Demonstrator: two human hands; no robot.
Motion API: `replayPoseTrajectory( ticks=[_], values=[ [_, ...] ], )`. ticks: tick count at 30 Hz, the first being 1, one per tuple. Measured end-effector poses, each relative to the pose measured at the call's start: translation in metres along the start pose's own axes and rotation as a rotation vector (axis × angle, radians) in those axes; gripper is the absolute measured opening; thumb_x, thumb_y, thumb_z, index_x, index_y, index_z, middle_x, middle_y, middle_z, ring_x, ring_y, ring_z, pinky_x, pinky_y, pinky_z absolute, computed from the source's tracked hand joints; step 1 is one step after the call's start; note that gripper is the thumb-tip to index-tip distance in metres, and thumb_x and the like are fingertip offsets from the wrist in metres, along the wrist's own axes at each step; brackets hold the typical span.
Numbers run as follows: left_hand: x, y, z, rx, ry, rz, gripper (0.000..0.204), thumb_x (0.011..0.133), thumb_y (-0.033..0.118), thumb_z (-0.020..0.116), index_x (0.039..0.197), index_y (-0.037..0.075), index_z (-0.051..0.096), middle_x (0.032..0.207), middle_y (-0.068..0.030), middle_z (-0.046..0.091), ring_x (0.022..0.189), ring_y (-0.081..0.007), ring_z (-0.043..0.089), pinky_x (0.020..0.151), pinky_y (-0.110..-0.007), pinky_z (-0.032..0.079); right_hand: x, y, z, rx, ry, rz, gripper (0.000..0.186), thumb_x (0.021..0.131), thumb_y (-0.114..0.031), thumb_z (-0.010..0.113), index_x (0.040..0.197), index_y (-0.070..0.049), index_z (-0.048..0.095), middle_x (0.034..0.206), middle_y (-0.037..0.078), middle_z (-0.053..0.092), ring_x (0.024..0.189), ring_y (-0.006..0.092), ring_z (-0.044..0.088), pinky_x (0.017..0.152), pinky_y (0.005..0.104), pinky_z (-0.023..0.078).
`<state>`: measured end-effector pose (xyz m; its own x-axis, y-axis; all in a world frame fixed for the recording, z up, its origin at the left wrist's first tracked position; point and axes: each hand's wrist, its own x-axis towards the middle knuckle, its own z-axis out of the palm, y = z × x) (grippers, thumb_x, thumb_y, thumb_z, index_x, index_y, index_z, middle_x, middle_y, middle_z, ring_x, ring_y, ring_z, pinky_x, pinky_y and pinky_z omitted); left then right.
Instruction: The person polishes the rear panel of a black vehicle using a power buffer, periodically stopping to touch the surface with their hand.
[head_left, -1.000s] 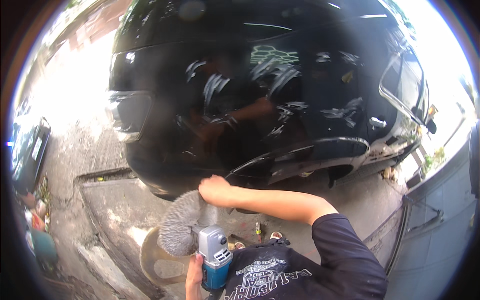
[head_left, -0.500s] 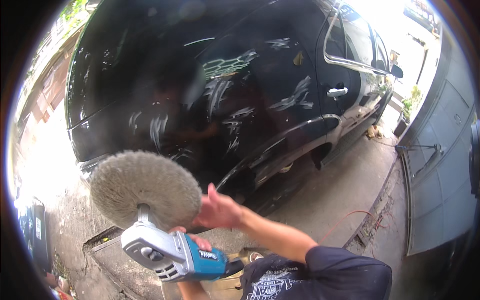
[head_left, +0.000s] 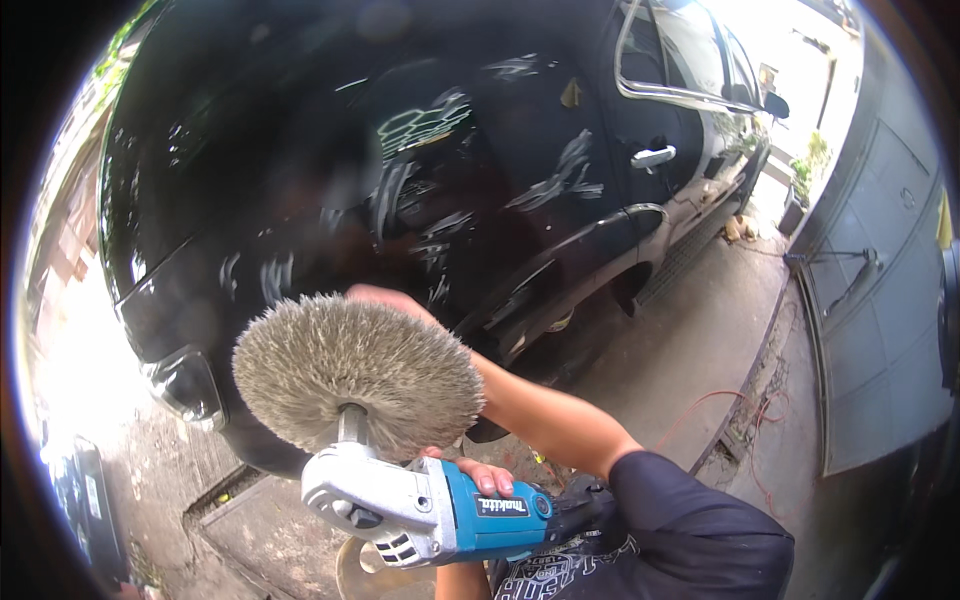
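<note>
My left hand [head_left: 488, 476] is wrapped round the blue body of a power polisher [head_left: 500, 510], with a silver gear head. On its spindle sits a large round grey wool pad [head_left: 355, 370], facing up and away, its fibres standing out. Behind the pad reaches my right hand [head_left: 385, 298]; only a blurred strip shows past the upper rim, so its fingers are hidden and I cannot tell whether it touches the pad. Beyond both hands is the glossy black side panel [head_left: 520, 240] of a car, streaked with whitish smears of what looks like compound.
A tail lamp [head_left: 187, 387] sits at the car's near left corner. Grey metal gates [head_left: 880, 300] stand on the right. An orange cord [head_left: 715, 395] lies on the concrete floor near a cracked edge. A dark case-like object [head_left: 85, 500] is at lower left.
The polisher has shifted right, and its pad fibres now stand out more. My right hand has gone from the pad's right edge, where its fingers were spread, to behind the upper rim.
</note>
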<state>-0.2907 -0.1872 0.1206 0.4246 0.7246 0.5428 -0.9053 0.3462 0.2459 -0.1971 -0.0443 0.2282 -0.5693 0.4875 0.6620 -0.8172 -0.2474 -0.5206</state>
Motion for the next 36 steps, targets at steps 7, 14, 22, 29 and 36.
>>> replayPoseTrajectory(
  ticks=[7,14,22,29,36],
  values=[
    [-0.002,0.003,-0.006,0.127,0.047,0.152,0.050,0.106,0.044,0.035,0.149,0.020,0.039,0.102,-0.0299,0.063,0.092,-0.0480,0.062,0.090,-0.058,0.044,-0.101,0.085,-0.046,0.342,0.175,0.099,0.059,0.099,-0.039,0.052,0.148,-0.009,0.040,0.143,0.017,0.050,0.127,0.0303,0.054,0.102,0.0498,0.049],
    [0.019,-0.058,-0.018,-0.026,0.258,-0.020,0.050,0.105,0.049,0.037,0.150,0.028,0.039,0.108,-0.0178,0.063,0.098,-0.0381,0.059,0.096,-0.056,0.043,-0.015,-0.028,-0.104,0.547,0.040,-0.051,0.047,0.101,-0.026,0.057,0.144,-0.008,0.049,0.135,0.017,0.060,0.120,0.0304,0.062,0.096,0.0490,0.056],
    [0.090,-0.076,-0.041,0.209,0.234,0.058,0.050,0.106,0.048,0.037,0.150,0.026,0.039,0.108,-0.0213,0.063,0.096,-0.0421,0.060,0.085,-0.060,0.050,-0.183,-0.061,-0.084,0.071,0.092,0.130,0.073,0.104,-0.058,0.036,0.152,-0.004,0.034,0.152,0.009,0.043,0.140,0.0240,0.041,0.118,0.0384,0.028],
    [0.194,-0.085,-0.079,0.640,0.195,-0.015,0.081,0.095,0.055,0.055,0.153,0.004,0.030,0.118,-0.0247,0.060,0.108,-0.0361,0.061,0.094,-0.046,0.051,-0.277,-0.095,-0.054,-1.212,0.616,0.106,0.133,0.060,-0.027,0.098,0.157,0.001,0.011,0.149,0.022,0.040,0.130,0.0311,0.050,0.107,0.0393,0.042],
    [0.240,-0.115,-0.025,1.200,0.457,0.161,0.074,0.082,0.040,0.083,0.131,0.004,0.040,0.125,-0.0145,0.060,0.119,-0.0209,0.056,0.104,-0.037,0.042,-0.310,-0.102,-0.103,-1.060,0.995,0.031,0.109,0.062,-0.002,0.084,0.148,-0.006,0.016,0.128,0.016,0.048,0.112,0.0238,0.056,0.096,0.0376,0.048]
  ],
)
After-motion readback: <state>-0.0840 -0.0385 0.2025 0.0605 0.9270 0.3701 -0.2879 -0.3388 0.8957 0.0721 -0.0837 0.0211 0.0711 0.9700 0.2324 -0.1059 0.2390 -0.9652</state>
